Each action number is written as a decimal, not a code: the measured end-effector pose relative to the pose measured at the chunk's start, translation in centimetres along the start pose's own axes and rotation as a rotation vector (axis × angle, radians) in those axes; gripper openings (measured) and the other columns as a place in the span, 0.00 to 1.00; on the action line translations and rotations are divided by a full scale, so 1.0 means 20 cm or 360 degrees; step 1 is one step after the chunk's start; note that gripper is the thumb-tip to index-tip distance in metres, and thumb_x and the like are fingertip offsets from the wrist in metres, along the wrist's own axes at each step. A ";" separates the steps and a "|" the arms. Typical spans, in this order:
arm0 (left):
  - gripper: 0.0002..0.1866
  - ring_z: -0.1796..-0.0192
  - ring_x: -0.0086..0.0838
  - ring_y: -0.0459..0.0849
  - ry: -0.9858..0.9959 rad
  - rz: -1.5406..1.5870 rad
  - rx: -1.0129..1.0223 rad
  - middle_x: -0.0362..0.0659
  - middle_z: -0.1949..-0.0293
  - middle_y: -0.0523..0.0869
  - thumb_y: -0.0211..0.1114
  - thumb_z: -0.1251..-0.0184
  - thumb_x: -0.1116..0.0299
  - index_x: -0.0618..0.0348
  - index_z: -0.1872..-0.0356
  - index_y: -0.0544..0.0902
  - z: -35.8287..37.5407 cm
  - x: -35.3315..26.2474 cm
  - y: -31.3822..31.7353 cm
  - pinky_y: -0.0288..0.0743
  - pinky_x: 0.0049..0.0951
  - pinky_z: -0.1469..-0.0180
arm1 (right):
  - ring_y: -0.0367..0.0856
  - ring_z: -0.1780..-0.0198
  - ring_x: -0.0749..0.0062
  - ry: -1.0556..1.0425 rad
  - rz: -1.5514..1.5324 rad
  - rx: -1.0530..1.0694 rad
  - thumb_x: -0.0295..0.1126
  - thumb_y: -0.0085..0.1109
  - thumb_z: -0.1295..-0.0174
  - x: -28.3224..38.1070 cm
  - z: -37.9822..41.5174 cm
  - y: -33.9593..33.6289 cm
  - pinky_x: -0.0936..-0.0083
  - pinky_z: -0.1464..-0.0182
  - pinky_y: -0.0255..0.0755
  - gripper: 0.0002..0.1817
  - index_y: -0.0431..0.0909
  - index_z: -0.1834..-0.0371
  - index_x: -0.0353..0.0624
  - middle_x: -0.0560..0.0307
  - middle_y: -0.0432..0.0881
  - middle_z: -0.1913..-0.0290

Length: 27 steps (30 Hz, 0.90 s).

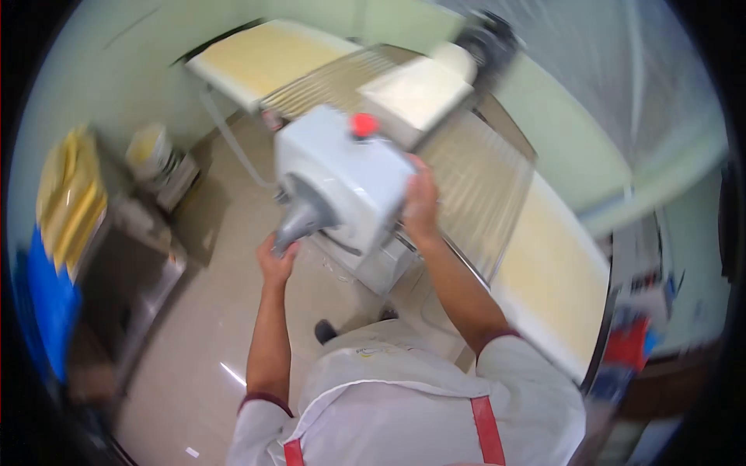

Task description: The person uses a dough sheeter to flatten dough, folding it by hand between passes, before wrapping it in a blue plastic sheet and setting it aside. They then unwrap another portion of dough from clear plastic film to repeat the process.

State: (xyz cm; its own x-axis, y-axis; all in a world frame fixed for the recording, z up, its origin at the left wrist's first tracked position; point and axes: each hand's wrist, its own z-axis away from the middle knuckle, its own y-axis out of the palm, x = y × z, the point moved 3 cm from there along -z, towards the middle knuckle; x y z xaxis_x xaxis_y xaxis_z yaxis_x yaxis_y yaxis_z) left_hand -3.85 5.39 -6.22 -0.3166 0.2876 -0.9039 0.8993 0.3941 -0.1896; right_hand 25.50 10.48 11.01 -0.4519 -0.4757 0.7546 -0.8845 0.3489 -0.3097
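Left hand clasped around grey lever

It is mounted on the dough-sheeter housing, touched by the right hand, whose grip is unclear. Conveyor belt is partly covered by a barred guard; leftward, a bucket is seen.

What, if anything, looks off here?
One minor thing: pale flecks, possibly crumbs, on the floor beside the white machine; they stand out against the shiny surface. Nothing else looks clearly spilled, askew or damaged, though blur hides fine detail.
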 end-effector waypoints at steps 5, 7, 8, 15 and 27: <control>0.17 0.65 0.30 0.83 -0.0157 0.0294 0.0002 0.43 0.68 0.84 0.68 0.39 0.60 0.66 0.61 0.80 0.06 -0.07 0.01 0.76 0.31 0.59 | 0.72 0.40 0.44 0.0034 -0.0066 0.0294 0.37 0.53 0.32 -0.05 0.10 -0.24 0.59 0.37 0.64 0.23 0.67 0.36 0.42 0.40 0.75 0.43; 0.19 0.56 0.34 0.82 -0.0122 0.0191 -0.0083 0.48 0.59 0.83 0.64 0.34 0.62 0.68 0.51 0.76 0.09 -0.11 0.00 0.74 0.33 0.49 | 0.72 0.40 0.45 0.0024 0.0005 0.0247 0.37 0.58 0.35 -0.16 0.18 -0.50 0.59 0.36 0.64 0.23 0.70 0.38 0.42 0.41 0.75 0.43; 0.21 0.49 0.36 0.81 -0.0130 0.0148 -0.0220 0.52 0.52 0.81 0.62 0.32 0.63 0.69 0.46 0.72 0.13 -0.14 0.01 0.72 0.36 0.44 | 0.72 0.40 0.45 0.0015 0.0070 0.0178 0.36 0.60 0.37 -0.25 0.22 -0.66 0.59 0.37 0.64 0.23 0.71 0.40 0.42 0.41 0.76 0.43; 0.22 0.35 0.44 0.70 0.0797 -0.0116 -0.0598 0.57 0.37 0.71 0.56 0.30 0.66 0.69 0.40 0.67 0.24 -1.12 0.57 0.61 0.43 0.32 | 0.48 0.24 0.43 0.1281 0.1420 0.0134 0.49 0.58 0.37 -1.09 0.80 -2.09 0.47 0.26 0.43 0.39 0.58 0.28 0.39 0.36 0.55 0.27; 0.25 0.28 0.48 0.61 0.1340 -0.0761 0.1872 0.55 0.31 0.66 0.55 0.30 0.67 0.65 0.34 0.67 0.40 -1.38 3.10 0.56 0.44 0.28 | 0.52 0.24 0.49 0.0832 0.0638 -0.0596 0.34 0.48 0.29 -1.40 0.93 -2.52 0.64 0.24 0.46 0.32 0.50 0.27 0.33 0.35 0.54 0.26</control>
State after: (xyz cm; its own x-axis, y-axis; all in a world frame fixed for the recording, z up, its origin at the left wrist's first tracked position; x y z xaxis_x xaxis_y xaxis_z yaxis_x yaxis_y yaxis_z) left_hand 62.98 14.84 3.92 -0.3476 0.8969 -0.2733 0.2592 -0.1883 -0.9473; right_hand 80.58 -8.87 -5.34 -0.5342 0.1575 0.8306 -0.5236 0.7097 -0.4713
